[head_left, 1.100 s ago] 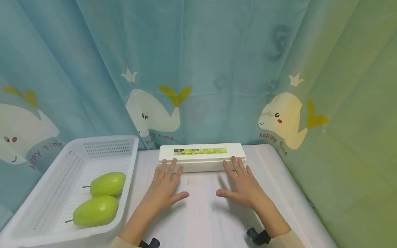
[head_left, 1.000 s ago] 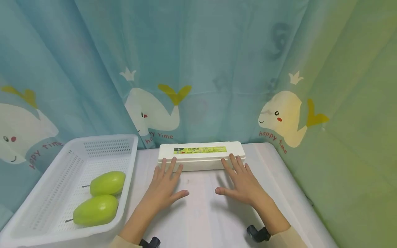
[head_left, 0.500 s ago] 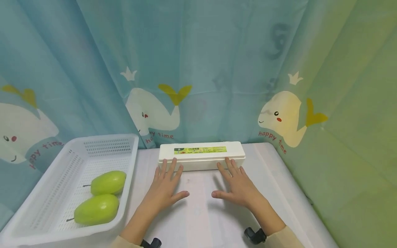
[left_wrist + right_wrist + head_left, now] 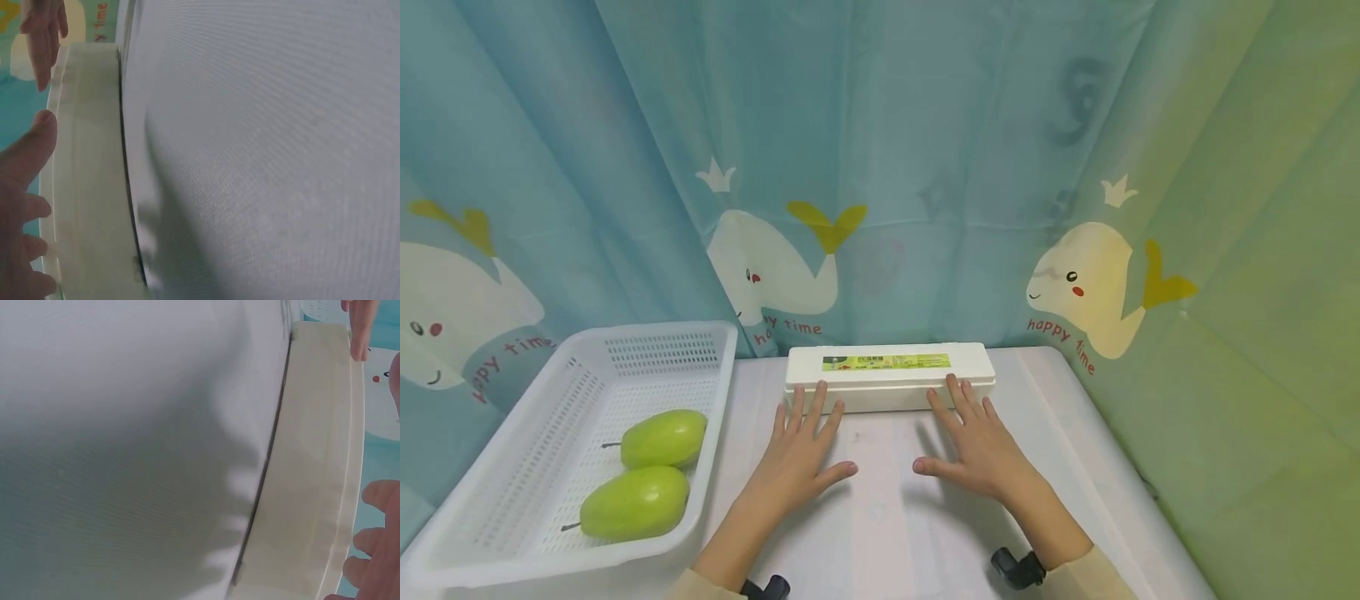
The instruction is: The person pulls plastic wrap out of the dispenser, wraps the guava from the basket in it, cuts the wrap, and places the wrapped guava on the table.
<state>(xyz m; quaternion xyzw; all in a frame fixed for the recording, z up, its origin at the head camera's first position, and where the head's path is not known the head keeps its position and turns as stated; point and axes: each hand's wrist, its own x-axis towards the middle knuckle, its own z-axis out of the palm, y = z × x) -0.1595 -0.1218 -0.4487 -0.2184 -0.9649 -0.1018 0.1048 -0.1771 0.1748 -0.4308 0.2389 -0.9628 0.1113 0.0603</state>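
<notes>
A long white lidded box [image 4: 880, 400] with a green label [image 4: 886, 362] lies across the far side of the table in the head view. In front of its left part is my left hand [image 4: 797, 462], palm down, with its fingers spread and nearly straight. My right hand [image 4: 981, 454] is held the same way before the box's right part, its thumb pointing inward. Neither hand holds anything, and shadows fall on the cloth beneath both. Both wrist views show the box's front side [image 4: 94, 169] close to the fingers; whether the fingertips touch it I cannot tell.
On the left stands a white perforated plastic basket [image 4: 711, 467] holding two green fruits [image 4: 636, 502] with thin dark stems. A pale cloth [image 4: 880, 517] covers the table. Behind hangs a blue curtain [image 4: 910, 125] printed with whales, and a green curtain [image 4: 1247, 400] borders the right side.
My right hand has shifted a little to the left, toward the middle of the box. The left hand stays almost still, and the box and fruits have not moved on the table.
</notes>
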